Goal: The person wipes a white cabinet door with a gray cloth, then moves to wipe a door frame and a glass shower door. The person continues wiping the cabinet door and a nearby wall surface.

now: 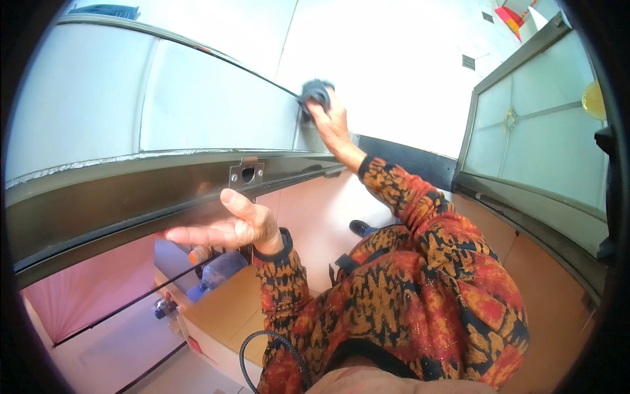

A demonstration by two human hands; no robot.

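Note:
My right hand (333, 128) reaches far up the middle, its fingers wrapped round a bunched dark grey cloth (316, 90). The cloth is at the corner end of the pale tiled wall (220, 98), beside the door frame; it is slightly blurred. My left hand (233, 226) is palm up with fingers stretched out and nothing in it. Just above its thumb, a metal strike plate (259, 172) with a dark latch hole is screwed to the brown metal door frame (118, 200). Whether the left fingers touch the frame's lower edge, I cannot tell.
To the right stands an open door with frosted glass panes (535, 131). A wooden box or cabinet (226, 308) is at lower left, with a clear bluish plastic bottle (223, 270) beside it. A dark shoe (359, 227) shows on the floor below.

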